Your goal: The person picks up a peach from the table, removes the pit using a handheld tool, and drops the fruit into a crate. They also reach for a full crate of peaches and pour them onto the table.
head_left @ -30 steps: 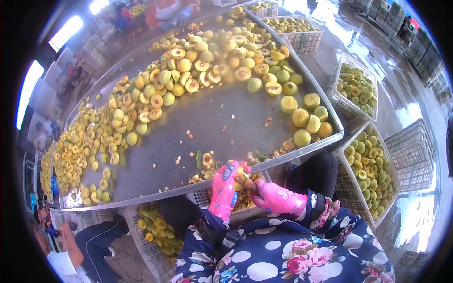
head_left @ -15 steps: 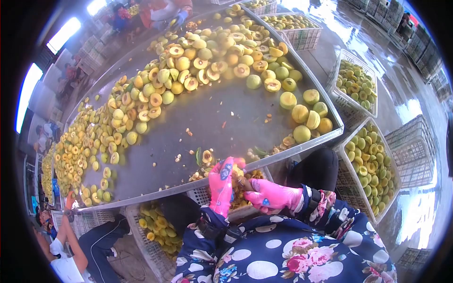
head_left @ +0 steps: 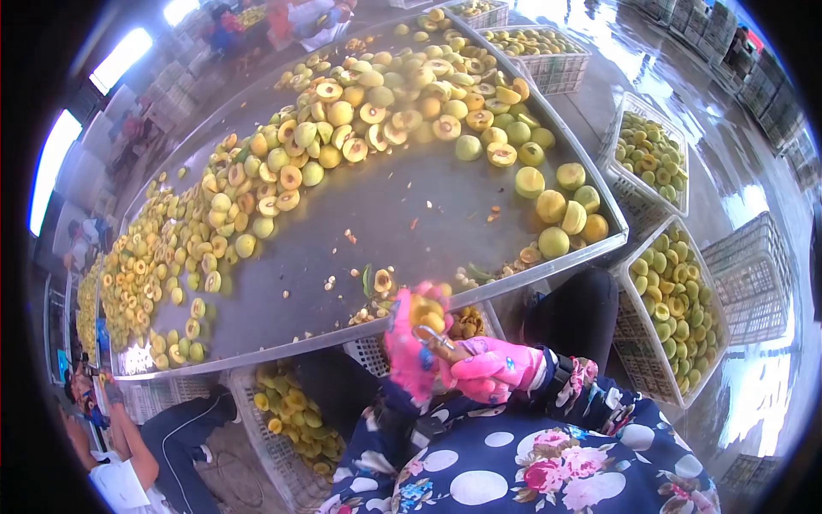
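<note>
My left hand point(head_left: 411, 347), in a pink patterned glove, holds a yellow fruit piece point(head_left: 426, 313) just past the table's near edge. Beside it my right hand point(head_left: 492, 368), also gloved in pink, is closed round the handle of a small tool with a curved metal end point(head_left: 431, 335). The metal end is at the underside of the fruit. Below both hands stands a crate with fruit scraps point(head_left: 467, 322), partly covered by them. Many halved yellow-green fruits point(head_left: 342, 111) are heaped on the metal table point(head_left: 377, 214).
Fruit-filled crates stand to the right point(head_left: 676, 300) and behind them point(head_left: 648, 154). Another crate point(head_left: 295, 420) is at my lower left. An empty crate point(head_left: 753, 270) lies at the far right. A co-worker point(head_left: 128, 463) sits at the left; other people are beyond the table.
The left hand has turned and opened to view, showing the yellow fruit in it. The tool's metal end has come into sight. The co-worker beyond the table has shifted.
</note>
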`<state>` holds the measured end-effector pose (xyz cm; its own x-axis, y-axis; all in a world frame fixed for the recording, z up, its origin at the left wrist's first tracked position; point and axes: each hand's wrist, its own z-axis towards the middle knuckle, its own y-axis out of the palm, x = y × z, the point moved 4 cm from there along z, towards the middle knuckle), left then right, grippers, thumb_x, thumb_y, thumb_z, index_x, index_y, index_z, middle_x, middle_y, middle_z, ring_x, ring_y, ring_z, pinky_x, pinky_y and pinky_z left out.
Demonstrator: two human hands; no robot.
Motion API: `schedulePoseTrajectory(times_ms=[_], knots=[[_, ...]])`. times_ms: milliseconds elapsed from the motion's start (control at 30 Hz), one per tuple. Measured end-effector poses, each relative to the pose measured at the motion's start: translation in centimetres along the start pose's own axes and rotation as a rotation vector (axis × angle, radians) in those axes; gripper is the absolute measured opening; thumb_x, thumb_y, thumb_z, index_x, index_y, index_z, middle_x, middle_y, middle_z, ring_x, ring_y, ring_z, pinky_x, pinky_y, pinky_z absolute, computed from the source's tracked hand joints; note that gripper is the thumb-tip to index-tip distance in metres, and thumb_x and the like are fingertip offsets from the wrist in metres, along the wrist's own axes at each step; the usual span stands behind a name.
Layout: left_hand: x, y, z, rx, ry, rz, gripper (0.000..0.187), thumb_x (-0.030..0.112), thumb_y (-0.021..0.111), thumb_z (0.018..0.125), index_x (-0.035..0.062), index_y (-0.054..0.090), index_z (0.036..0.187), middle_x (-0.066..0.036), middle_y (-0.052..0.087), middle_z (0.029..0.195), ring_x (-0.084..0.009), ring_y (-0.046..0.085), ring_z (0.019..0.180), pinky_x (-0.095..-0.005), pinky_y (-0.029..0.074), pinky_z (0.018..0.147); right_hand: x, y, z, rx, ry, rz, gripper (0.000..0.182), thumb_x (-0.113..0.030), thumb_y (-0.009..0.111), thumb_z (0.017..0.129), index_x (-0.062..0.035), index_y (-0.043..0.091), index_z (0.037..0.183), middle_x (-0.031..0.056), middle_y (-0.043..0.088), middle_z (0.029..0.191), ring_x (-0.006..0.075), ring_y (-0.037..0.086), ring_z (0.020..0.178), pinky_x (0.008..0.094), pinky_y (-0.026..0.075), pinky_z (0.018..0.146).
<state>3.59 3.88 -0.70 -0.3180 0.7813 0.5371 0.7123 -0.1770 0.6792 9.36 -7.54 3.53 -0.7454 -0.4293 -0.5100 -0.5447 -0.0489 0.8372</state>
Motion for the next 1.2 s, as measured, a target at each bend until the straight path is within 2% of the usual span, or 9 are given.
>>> schedulePoseTrajectory(times_ms=[100,233,400,633,767,800,933,1033,1200], knots=[[5.8,-1.6,-2.8,0.005,0.517,0.507,0.027,0.027,0.049,0.092,0.0028,0.061,0.097,-0.010,0.064,0.090,-0.0165,0.061,0.074,-0.0276,0.052,0.059,0.3,-2.6,-0.6,0.193,0.129,-0.261,0.019,-0.025,0.053,0.088,-0.0060,0.051,0.092,-0.0027,0.046,0.055,0.0047,0.041,0.037,0.0185,0.033,0.034],[14.6,-10.6,-6.7,0.488,0.623,0.790,0.028,0.026,0.058,0.088,0.0003,0.061,0.100,-0.008,0.064,0.088,-0.0154,0.062,0.075,-0.0276,0.050,0.057,3.0,-5.6,-0.1,0.351,0.276,-0.920,0.019,-0.026,0.051,0.090,-0.0075,0.049,0.094,-0.0022,0.045,0.061,0.0066,0.044,0.047,0.0222,0.035,0.040],[19.2,-14.7,-7.5,0.591,0.797,2.194,0.036,0.019,0.064,0.084,-0.0006,0.057,0.113,-0.016,0.062,0.104,-0.0198,0.062,0.086,-0.0301,0.050,0.073,2.9,-6.4,-0.5,0.329,0.309,-0.796,0.022,-0.027,0.052,0.090,-0.0053,0.048,0.088,-0.0008,0.048,0.062,0.0083,0.044,0.047,0.0239,0.036,0.041],[14.0,7.3,8.5,-0.058,0.644,1.484,0.037,0.020,0.065,0.084,0.0000,0.056,0.114,-0.013,0.065,0.096,-0.0217,0.063,0.087,-0.0318,0.049,0.074,4.3,-11.6,0.1,0.377,0.296,-0.721,0.022,-0.030,0.052,0.090,-0.0080,0.048,0.089,-0.0004,0.047,0.061,0.0086,0.042,0.044,0.0256,0.033,0.038],[7.1,16.1,21.4,-0.199,0.812,1.740,0.045,0.028,0.066,0.081,-0.0012,0.055,0.114,-0.018,0.064,0.099,-0.0273,0.063,0.090,-0.0313,0.049,0.077,6.7,-14.1,1.1,0.335,0.067,-0.916,0.024,-0.030,0.052,0.090,-0.0075,0.048,0.082,-0.0005,0.046,0.057,0.0099,0.041,0.044,0.0274,0.031,0.038],[5.5,17.4,24.2,-0.202,0.928,1.790,0.048,0.029,0.067,0.079,-0.0015,0.055,0.114,-0.019,0.063,0.101,-0.0292,0.063,0.092,-0.0325,0.049,0.079,7.5,-14.5,1.1,0.350,0.134,-0.544,0.025,-0.030,0.053,0.090,-0.0068,0.047,0.082,0.0003,0.046,0.056,0.0107,0.041,0.043,0.0284,0.030,0.038],[0.1,17.7,30.2,-0.254,1.195,2.120,0.053,0.029,0.069,0.075,-0.0010,0.054,0.116,-0.024,0.058,0.109,-0.0355,0.055,0.105,-0.0385,0.045,0.088,3.0,-11.8,0.5,0.265,0.300,-0.956,0.039,-0.039,0.052,0.089,0.0004,0.052,0.086,0.0104,0.056,0.064,0.0209,0.056,0.056,0.0348,0.042,0.050],[1.0,18.7,27.4,-0.381,0.651,1.769,0.055,0.026,0.069,0.074,-0.0001,0.052,0.119,-0.022,0.056,0.115,-0.0343,0.054,0.108,-0.0373,0.044,0.091,2.4,-11.1,0.1,0.245,0.298,-0.930,0.039,-0.039,0.050,0.090,-0.0002,0.052,0.088,0.0087,0.056,0.063,0.0191,0.055,0.054,0.0336,0.042,0.048],[3.3,12.7,21.7,-0.674,-0.127,0.358,0.050,0.023,0.057,0.084,-0.0020,0.044,0.126,-0.024,0.044,0.129,-0.0378,0.046,0.116,-0.0477,0.041,0.096,2.1,-10.3,-0.5,0.225,0.222,-0.745,0.038,-0.038,0.044,0.094,-0.0021,0.053,0.095,0.0031,0.053,0.067,0.0120,0.052,0.058,0.0277,0.041,0.051]])
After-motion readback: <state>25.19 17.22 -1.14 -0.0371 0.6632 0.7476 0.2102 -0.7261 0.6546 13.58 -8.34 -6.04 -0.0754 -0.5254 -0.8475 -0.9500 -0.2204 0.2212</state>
